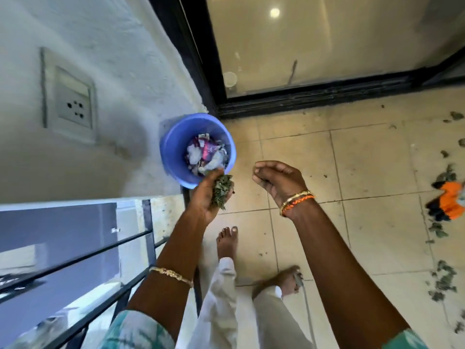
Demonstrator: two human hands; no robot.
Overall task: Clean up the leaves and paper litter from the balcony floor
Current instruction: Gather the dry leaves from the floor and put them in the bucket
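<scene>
Down at the corner where the rough white plaster wall (105, 59) meets the black sliding-door frame (216, 96), a round blue plastic bucket (173, 142) stands on the floor, its smooth inner wall showing above a heap of crumpled paper litter (206, 154), white and purple scraps torn into ragged shapes. The left hand (208, 195) hovers at the bucket's near rim, palm turned up, fingers curled round a clump of dry, crinkled green leaves (222, 191); the clump sits at the rim's edge, partly over the bucket. The right hand (279, 182) hangs just beside it over the tiles, holding nothing, fingers loosely bent and close together with the thumb tucked near them. A thin gold bangle circles the left forearm, and a gold bangle with orange thread (297, 201) rings the right wrist. The balcony floor (377, 167) is glossy cream square tile with dark grout lines and dusty specks. More shrivelled leaves on floor (444, 280) lie scattered along the right side, well apart from the bucket, around an orange and black object (449, 202) whose nature I cannot tell. A grey socket plate (70, 96) is set in the wall, and a dark metal railing (100, 260) runs at lower left. Two bare feet stand on the tiles below the hands.
</scene>
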